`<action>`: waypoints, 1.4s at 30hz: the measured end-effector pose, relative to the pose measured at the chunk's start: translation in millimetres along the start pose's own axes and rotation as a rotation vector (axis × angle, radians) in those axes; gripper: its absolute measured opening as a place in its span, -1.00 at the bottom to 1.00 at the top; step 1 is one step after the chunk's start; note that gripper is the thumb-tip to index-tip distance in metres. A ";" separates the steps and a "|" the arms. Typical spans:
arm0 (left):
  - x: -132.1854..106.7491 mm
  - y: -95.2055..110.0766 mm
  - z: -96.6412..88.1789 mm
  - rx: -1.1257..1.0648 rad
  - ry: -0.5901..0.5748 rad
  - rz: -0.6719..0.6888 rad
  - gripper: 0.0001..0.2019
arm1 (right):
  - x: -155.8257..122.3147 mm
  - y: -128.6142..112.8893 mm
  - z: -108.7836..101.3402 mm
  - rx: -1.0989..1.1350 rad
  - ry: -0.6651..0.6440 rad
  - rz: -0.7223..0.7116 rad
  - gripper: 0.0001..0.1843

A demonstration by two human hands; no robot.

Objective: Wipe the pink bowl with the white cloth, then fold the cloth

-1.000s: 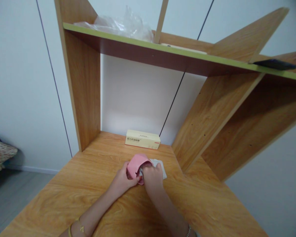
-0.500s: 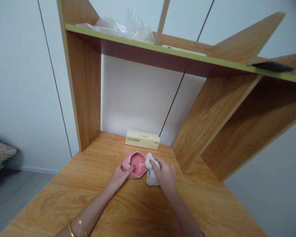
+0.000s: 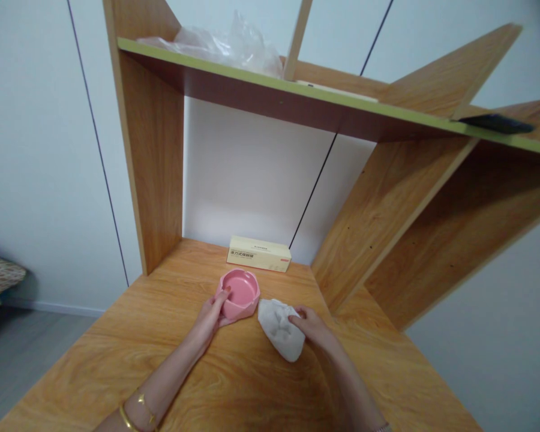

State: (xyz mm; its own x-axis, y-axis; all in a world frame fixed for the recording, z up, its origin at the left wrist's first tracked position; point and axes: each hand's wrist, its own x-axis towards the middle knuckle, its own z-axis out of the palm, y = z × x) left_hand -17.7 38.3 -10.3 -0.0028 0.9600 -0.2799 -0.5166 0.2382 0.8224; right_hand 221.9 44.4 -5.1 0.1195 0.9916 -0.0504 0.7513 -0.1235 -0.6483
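A pink bowl-shaped dish (image 3: 239, 292) stands upright on the wooden desk (image 3: 234, 384). My left hand (image 3: 211, 313) grips its near left rim, thumb on the edge. Right of the dish lies a crumpled white cloth (image 3: 279, 328). My right hand (image 3: 312, 326) rests at the cloth's right edge with its fingertips on it and the fingers loosely stretched.
A cream box with a red stripe (image 3: 258, 254) lies at the back of the desk against the white wall. A green-edged shelf (image 3: 297, 93) overhead carries a clear plastic bag (image 3: 234, 45) and a dark flat object (image 3: 495, 123). Slanted wooden panels (image 3: 387, 210) rise at right.
The dish, held tilted with the cloth pressed into it a second ago, now stands flat. The cloth has been laid on the desk to the right, and my right hand has loosened on it.
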 end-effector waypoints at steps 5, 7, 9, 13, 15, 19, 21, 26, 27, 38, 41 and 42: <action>0.9 1.9 -2.1 -0.063 0.016 0.019 -0.65 | -17.9 -33.7 30.4 0.000 -0.110 -0.074 -0.85; 1.3 3.5 -3.2 -0.081 0.013 0.008 -0.62 | -23.0 -48.8 34.2 0.000 -0.075 -0.125 -0.79; 0.8 4.6 -3.4 -0.095 0.005 0.013 -0.61 | -25.4 -64.4 32.3 0.011 0.089 -0.215 -0.68; -0.5 2.4 -2.4 -0.047 -0.035 0.040 -0.67 | -24.9 -93.8 26.2 0.037 0.220 -0.309 -0.54; -0.2 -1.0 -2.2 0.002 -0.070 0.063 -0.67 | -23.5 -104.5 27.1 -0.003 0.164 -0.302 -0.55; 1.0 -6.6 -1.9 0.075 -0.136 0.144 -0.51 | -16.7 -112.8 28.0 -0.110 0.208 -0.272 -0.65; 0.6 -6.5 -1.3 0.105 -0.181 0.185 -0.42 | -10.6 -109.5 21.4 -0.084 0.221 -0.254 -0.64; 0.0 -0.8 -1.3 0.221 -0.174 0.258 -0.47 | 6.0 -75.0 -17.9 -0.046 0.262 -0.144 -0.62; 0.7 -0.1 -1.7 0.240 -0.144 0.269 -0.49 | 8.4 -63.7 -26.6 -0.058 0.278 -0.105 -0.62; 5.0 -1.6 -1.0 0.233 -0.082 0.284 -0.53 | 13.1 28.5 -47.9 -0.142 0.209 0.215 -0.68; 5.0 -1.5 -2.7 0.239 -0.082 0.281 -0.54 | 7.9 21.8 -50.3 -0.179 0.244 0.238 -0.65; 5.7 -2.0 -3.3 0.245 -0.084 0.280 -0.54 | 4.1 15.9 -51.8 -0.201 0.274 0.249 -0.62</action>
State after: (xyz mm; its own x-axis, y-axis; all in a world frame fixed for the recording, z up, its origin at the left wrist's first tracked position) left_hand -19.6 42.8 -15.2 -0.0392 0.9992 0.0054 -0.2860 -0.0164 0.9581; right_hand 268.0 44.4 23.8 0.4612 0.8866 0.0343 0.7860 -0.3903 -0.4794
